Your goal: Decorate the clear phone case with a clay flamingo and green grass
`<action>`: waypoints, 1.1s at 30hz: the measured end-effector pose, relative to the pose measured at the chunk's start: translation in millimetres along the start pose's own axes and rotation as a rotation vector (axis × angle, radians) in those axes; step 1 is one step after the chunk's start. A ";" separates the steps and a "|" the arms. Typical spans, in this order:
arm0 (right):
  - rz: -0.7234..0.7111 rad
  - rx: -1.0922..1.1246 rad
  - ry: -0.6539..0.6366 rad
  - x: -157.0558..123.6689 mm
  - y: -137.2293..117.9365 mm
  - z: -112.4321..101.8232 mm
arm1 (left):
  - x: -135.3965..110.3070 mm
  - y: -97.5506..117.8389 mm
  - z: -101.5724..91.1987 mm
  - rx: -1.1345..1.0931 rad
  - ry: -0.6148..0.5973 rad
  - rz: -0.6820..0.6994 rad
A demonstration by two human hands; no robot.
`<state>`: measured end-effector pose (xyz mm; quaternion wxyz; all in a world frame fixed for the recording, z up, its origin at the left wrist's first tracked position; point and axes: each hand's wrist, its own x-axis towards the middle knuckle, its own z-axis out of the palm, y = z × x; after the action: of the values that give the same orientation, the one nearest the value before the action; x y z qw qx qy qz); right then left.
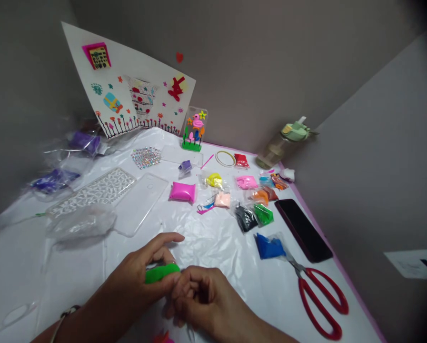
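My left hand (145, 271) holds a bright green roll of clay (161, 273) between thumb and fingers, low over the white plastic-covered table (206, 243). Its index finger sticks out forward. My right hand (202, 297) is curled right beside it, fingertips pinching at the clay's right end. Whether it holds anything of its own is hidden. Both hands are near the table's front edge.
Several small bags of coloured clay lie ahead, among them magenta (182, 192), blue (269, 247) and green (263, 214). Red scissors (320, 297) and a dark phone (302, 229) lie right. A clear phone case (140, 202), rhinestone sheet (146, 156), decorated case (195, 129), bottle (283, 143) and decorated paper (134, 95) stand further back.
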<state>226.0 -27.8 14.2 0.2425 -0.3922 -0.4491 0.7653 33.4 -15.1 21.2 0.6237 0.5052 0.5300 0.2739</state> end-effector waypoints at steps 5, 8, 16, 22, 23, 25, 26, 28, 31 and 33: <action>0.016 0.008 0.004 -0.4 1.0 1.3 | 0.2 0.9 1.6 0.047 0.011 0.007; 0.021 0.013 0.015 0.3 0.3 1.3 | -0.6 2.2 -0.9 0.074 0.021 0.004; -0.049 0.120 0.121 6.7 -5.1 -9.6 | -1.4 -0.8 -23.4 0.106 0.144 0.094; -0.083 0.155 0.119 8.6 -0.5 -11.9 | 3.3 -18.8 -21.2 0.119 0.064 0.071; -0.088 0.155 0.120 8.8 -0.2 -12.0 | 3.3 -21.2 -20.8 0.114 0.071 0.057; -0.096 0.152 0.120 9.3 0.2 -12.5 | 3.2 -23.7 -20.6 0.100 0.083 0.044; -0.099 0.154 0.122 9.6 0.5 -12.8 | 3.5 -23.8 -20.7 0.089 0.082 0.042; -0.110 0.163 0.135 10.3 1.0 -13.4 | 5.3 -22.2 -20.0 0.050 0.069 0.046; -0.123 0.166 0.152 10.9 1.8 -13.7 | 9.0 -17.5 -16.0 -0.021 0.055 0.051; -0.126 0.156 0.147 11.0 1.8 -13.5 | 10.2 -15.0 -12.4 -0.041 0.061 0.040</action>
<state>230.7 -13.9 4.5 0.3520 -0.3981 -0.3932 0.7504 21.8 -7.0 4.4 0.6120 0.4941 0.5326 0.3124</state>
